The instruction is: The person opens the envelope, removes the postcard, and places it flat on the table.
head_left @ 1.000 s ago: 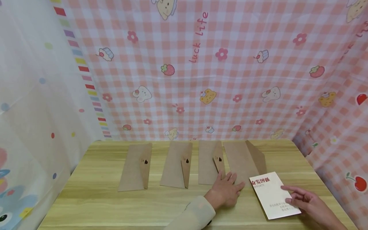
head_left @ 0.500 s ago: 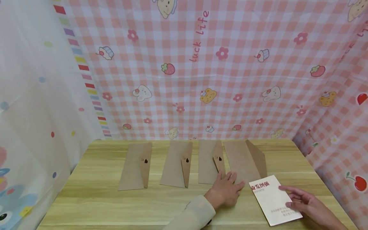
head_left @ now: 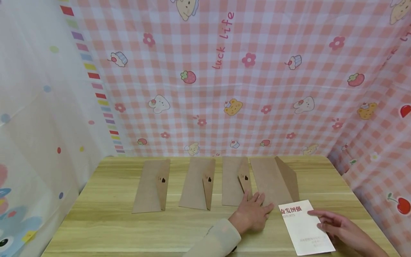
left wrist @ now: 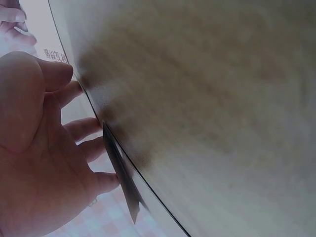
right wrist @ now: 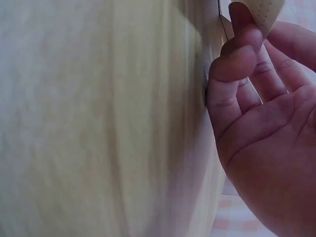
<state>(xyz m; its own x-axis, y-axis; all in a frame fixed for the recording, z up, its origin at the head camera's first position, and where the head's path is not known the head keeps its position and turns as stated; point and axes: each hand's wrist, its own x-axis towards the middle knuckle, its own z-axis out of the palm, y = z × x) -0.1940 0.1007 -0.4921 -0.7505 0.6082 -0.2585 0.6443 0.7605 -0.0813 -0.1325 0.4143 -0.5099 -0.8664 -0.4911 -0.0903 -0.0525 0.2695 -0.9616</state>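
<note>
Right hand [head_left: 348, 230] partly closed, thumb and fingers pinching the right edge of a white card [head_left: 305, 228] with red lettering; the card extends from the fingertips toward the left hand, printed face up. Exact finger overlap on its underside can't be told. Left hand [head_left: 252, 214] flat, fingers spread, gripping nothing, pale sleeve [head_left: 218, 237] behind it; card is to its right, apart from it. Left fingertips at the near ends of two envelopes, forefinger by the third envelope [head_left: 232, 182], others by the fourth envelope [head_left: 269, 178]; exact contact unclear. Card's top edge sits by the fourth envelope's near right corner, whether touching can't tell. That envelope's flap is unfolded to the right; third has its flap folded over, slightly raised. Farther left on the bench [head_left: 128, 235], second envelope [head_left: 196, 184], then first envelope [head_left: 147, 187], both flaps folded over. Pink gingham cloth [head_left: 208, 92] hangs behind.
</note>
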